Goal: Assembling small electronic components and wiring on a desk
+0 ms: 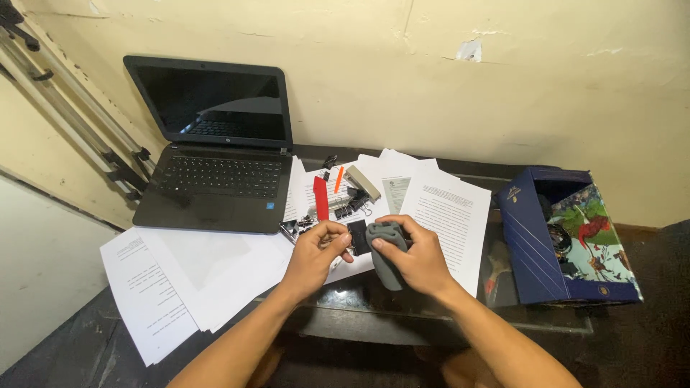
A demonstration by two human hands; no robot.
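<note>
My right hand (420,260) grips a grey stapler-like tool (387,251) above the front of the dark desk. My left hand (316,253) is beside it, fingertips pinched on a small black binder clip (357,238) between the two hands. Just beyond the hands lie several black binder clips (348,208), a red flat piece (320,197), an orange marker (338,179) and a silver stapler (363,182) on printed white sheets (449,212).
An open black laptop (215,158) with a dark screen sits at the back left. Loose white papers (154,287) overhang the desk's left front. A dark blue box (560,237) with a bird-patterned side stands at the right. Tripod legs (72,115) lean at the far left wall.
</note>
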